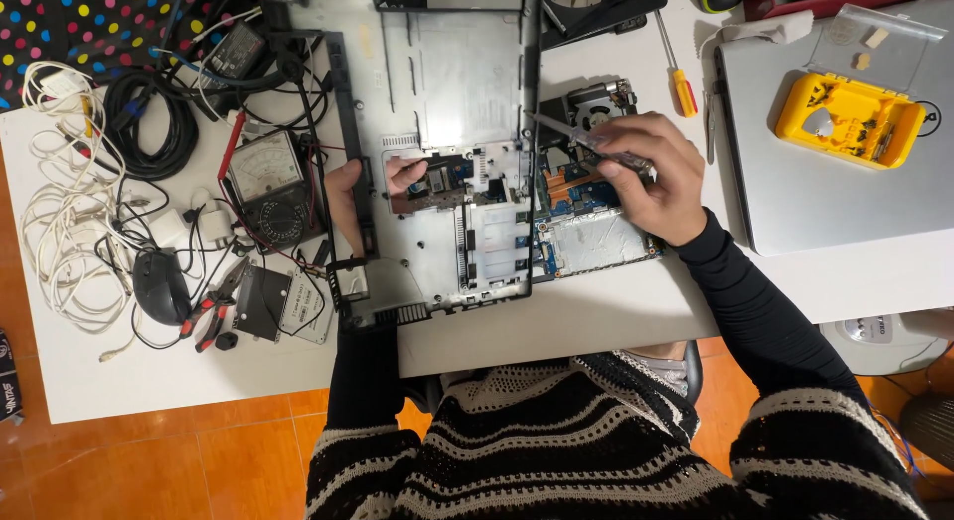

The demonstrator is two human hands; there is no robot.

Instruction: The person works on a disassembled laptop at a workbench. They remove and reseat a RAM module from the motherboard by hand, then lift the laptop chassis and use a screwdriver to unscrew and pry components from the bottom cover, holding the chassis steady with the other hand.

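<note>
At the far left of the white table (616,316) lay a tangle of white cables (60,222), and above them a coil of black cable (149,132). Just right of these sat a black computer mouse (161,286), red-handled pliers (214,316) and a flat silver drive (303,306) with a pale label too small to make out. An analogue meter (266,187) with a pale dial face stood beside the left hand (350,197), which curled around the left edge of the opened laptop base (447,152), fingers tucked into an opening in the panel, gripping it. The laptop base lay in the middle of the table, its panel partly lifted away from the exposed circuit board (586,207) and fan (601,102). The right hand (651,177) rested over that board, fingers closed around a slim metal tool (581,137) whose tip pointed left toward the panel's edge. Just above it lay a screwdriver (676,68) with a yellow and red handle. Further right, a closed silver laptop (835,197) carried an open yellow bit case (847,117) with a clear lid, holding small bits.
</note>
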